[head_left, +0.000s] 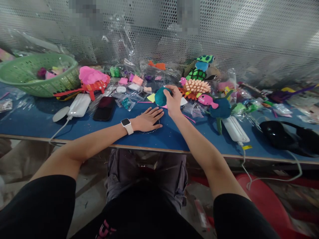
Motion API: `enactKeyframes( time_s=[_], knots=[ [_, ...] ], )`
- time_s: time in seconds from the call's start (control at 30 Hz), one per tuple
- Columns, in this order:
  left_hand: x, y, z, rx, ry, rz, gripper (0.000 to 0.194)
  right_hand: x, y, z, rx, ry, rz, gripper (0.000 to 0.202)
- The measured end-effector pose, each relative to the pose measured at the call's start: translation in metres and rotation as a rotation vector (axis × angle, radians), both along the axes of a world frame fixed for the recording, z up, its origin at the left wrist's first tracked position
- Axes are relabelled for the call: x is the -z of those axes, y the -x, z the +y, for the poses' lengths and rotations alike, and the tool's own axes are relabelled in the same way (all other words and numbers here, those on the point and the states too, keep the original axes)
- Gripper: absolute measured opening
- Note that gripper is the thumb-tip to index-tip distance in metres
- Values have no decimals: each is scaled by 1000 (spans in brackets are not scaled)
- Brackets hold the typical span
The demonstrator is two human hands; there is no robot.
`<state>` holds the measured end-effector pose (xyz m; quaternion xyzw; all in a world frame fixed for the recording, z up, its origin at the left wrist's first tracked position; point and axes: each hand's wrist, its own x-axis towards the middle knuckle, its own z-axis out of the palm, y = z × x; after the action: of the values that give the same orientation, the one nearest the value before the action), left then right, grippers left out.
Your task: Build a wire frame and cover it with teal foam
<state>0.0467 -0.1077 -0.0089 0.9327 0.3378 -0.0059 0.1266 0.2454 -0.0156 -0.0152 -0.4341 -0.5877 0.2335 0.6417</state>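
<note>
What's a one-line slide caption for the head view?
Right hand grips a teal clay ball while left hand lies flat on the cluttered blue table.

From my seat the surface (37,122) reads as matt blue, felt-like or laminate, I cannot tell which, with a pale wood-coloured edge. The teal ball (160,97) under the right grip (173,101) looks soft and matt, like modelling clay. I see a perforated green plastic basket (25,74), a glossy black phone (104,108), and a smooth white plastic power bank (79,105). Clear crinkled plastic bags (129,99) catch the light. The wall behind is perforated metal sheet (249,33), dull grey. My left grip (147,120) lies flat beside a white, smooth-strapped watch (127,126).
</note>
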Motion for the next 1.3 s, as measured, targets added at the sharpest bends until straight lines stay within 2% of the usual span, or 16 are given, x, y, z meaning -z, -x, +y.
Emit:
enactKeyframes(
  time_s=[0.13,0.27,0.4,0.5,0.63,0.77,0.97,1.1,1.2,1.3],
  knots=[
    [-4,-2,-2,7,-50,-71,91,-3,1,-4,18,26,-12,39],
    [-19,5,3,3,-105,-169,75,-4,-2,-3,43,26,7,32],
    [-33,22,17,-46,-217,-116,59,0,-11,6,67,11,-14,32],
    [-36,33,28,-115,-216,-60,41,5,-14,13,52,-26,29,37],
    [-33,36,36,-168,-155,-114,32,9,-13,17,44,-72,62,42],
    [-25,37,42,-194,-118,-163,32,10,-11,19,43,-90,41,35],
    [-17,44,50,-235,43,-295,26,12,-11,20,70,-72,-7,26],
    [-15,43,51,-242,112,-360,12,15,-11,21,64,-85,-2,24],
    [-13,40,55,-263,242,-479,13,17,-11,24,74,-89,1,23],
    [-15,40,57,-328,444,-681,13,19,-13,27,73,-92,-2,26]
  ],
)
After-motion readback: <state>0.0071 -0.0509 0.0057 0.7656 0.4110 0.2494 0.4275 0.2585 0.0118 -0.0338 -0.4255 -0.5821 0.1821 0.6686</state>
